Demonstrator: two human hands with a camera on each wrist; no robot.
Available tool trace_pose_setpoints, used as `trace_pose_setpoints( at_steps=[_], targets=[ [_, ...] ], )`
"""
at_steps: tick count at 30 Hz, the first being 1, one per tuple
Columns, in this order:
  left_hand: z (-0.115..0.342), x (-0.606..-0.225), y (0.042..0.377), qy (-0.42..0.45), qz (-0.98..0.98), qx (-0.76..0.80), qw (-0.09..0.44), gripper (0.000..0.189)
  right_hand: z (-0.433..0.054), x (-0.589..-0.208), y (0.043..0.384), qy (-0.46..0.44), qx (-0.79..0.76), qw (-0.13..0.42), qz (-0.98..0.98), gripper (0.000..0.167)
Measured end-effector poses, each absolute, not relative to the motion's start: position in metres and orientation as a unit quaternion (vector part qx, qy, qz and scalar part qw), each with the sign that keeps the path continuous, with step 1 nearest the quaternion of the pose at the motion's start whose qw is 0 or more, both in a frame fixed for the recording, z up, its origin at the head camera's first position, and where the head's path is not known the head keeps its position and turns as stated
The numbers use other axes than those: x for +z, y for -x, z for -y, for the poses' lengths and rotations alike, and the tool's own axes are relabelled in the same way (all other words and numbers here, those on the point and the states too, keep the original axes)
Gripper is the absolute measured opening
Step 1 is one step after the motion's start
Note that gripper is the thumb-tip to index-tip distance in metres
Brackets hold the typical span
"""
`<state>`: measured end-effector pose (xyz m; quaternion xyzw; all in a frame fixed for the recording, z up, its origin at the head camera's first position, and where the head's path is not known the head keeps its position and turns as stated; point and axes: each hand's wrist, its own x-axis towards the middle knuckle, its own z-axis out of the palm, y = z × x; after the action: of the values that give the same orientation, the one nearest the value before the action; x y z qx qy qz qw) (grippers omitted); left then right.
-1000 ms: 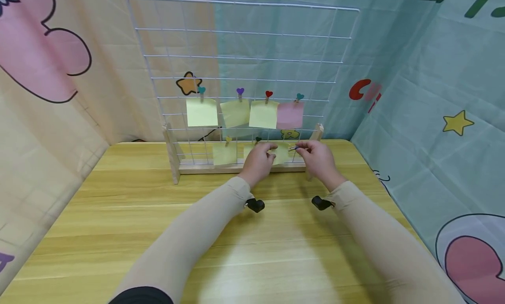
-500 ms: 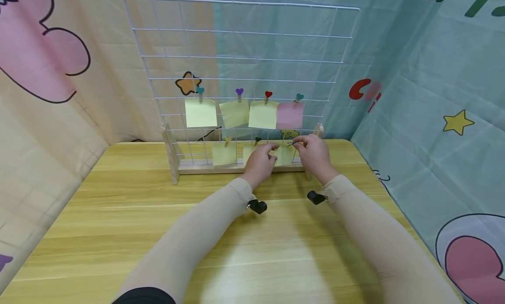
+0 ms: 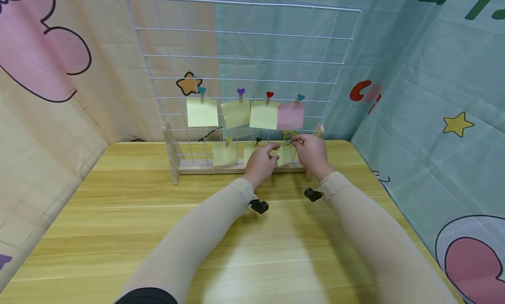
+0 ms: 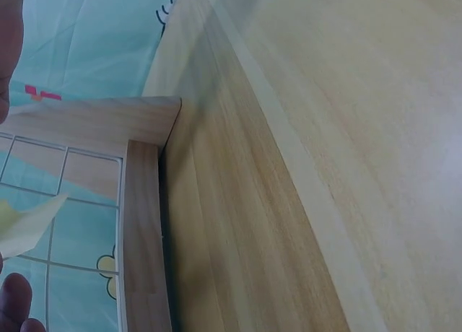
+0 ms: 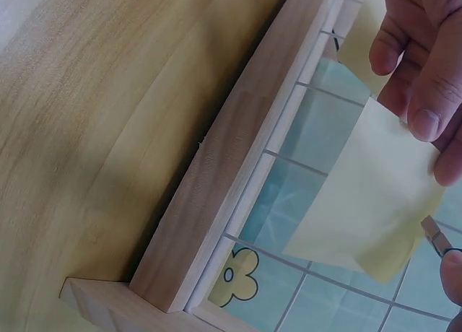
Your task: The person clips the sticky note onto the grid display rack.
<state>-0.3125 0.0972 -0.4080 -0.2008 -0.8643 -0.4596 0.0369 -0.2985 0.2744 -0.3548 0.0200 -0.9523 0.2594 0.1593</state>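
Observation:
My left hand (image 3: 260, 164) pinches the left edge of a yellow sticky note (image 5: 368, 195) against the lower part of the white wire grid (image 3: 252, 57). The note's free corner bends forward. My right hand (image 3: 312, 155) pinches a small wooden clothespin (image 5: 434, 237) at the note's upper right edge; its jaw tip overlaps the note in the right wrist view. To the left, another yellow note (image 3: 225, 154) hangs from a clip with a yellow heart. One more, under a dark green heart clip (image 3: 258, 140), is partly hidden behind my left hand.
Higher on the grid hangs a row of three yellow notes and a pink note (image 3: 290, 116), each under a heart clip. A wooden base (image 5: 216, 159) holds the grid upright on the wooden table (image 3: 252, 251). Printed curtains (image 3: 426, 164) stand behind and at the sides.
My right hand has moved left and slightly up, bringing the clothespin to the note's upper edge. My left hand has shifted slightly right with the note.

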Motion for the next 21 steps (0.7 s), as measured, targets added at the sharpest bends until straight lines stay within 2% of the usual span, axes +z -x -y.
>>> trace_pose_setpoints(
  at_steps=[12, 21],
  targets=[
    [-0.0969, -0.4057, 0.315, 0.188, 0.873, -0.447, 0.046, 0.037, -0.2732, -0.3529, 0.3057, -0.015, 0.242, 0.149, 0.959, 0.028],
    [-0.0964, -0.4068, 0.317, 0.187, 0.877, -0.442, 0.028, 0.041, -0.2737, -0.3533, 0.3084, -0.014, 0.234, 0.137, 0.962, 0.028]
  ],
)
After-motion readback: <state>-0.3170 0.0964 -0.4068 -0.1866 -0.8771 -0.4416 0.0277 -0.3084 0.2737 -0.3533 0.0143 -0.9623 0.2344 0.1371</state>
